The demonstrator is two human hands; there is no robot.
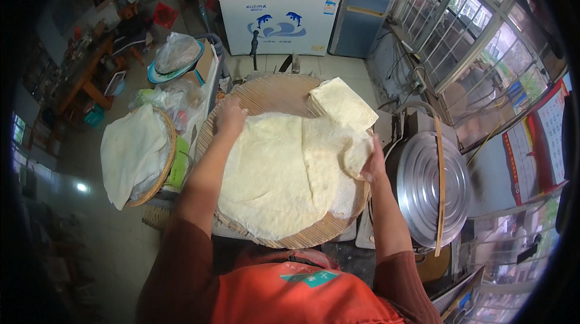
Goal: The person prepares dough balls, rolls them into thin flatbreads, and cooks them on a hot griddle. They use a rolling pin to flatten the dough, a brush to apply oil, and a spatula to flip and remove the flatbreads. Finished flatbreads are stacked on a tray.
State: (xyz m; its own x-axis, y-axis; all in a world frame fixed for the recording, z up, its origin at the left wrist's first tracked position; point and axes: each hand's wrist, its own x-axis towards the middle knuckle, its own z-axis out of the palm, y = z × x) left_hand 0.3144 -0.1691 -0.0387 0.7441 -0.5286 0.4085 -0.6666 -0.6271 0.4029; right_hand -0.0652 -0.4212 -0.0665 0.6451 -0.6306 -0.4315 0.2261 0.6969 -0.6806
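A large, thin, pale yellow sheet of dough or bean curd [267, 165] lies on a round ribbed board [272, 90]. Its right part [324, 161] overlaps in a loose layer with a wavy edge. My right hand [375, 161] grips the raised right edge of this layer, thumb up along it. A folded rectangular pack of similar sheet [346, 102] rests at the board's upper right, touching the layer below. Blurred, my left hand [230, 118] is at the sheet's upper left corner with fingers curled; whether it pinches anything cannot be seen.
On the left, a wicker basket [170, 161] holds more pale sheets [133, 156]. Behind it are plastic bags [179, 97] and a blue-rimmed plate [156, 75] with a bagged item. A large lidded metal pot [430, 188] stands close at right, a wooden strip [439, 188] across it. A chest freezer [278, 20] stands beyond.
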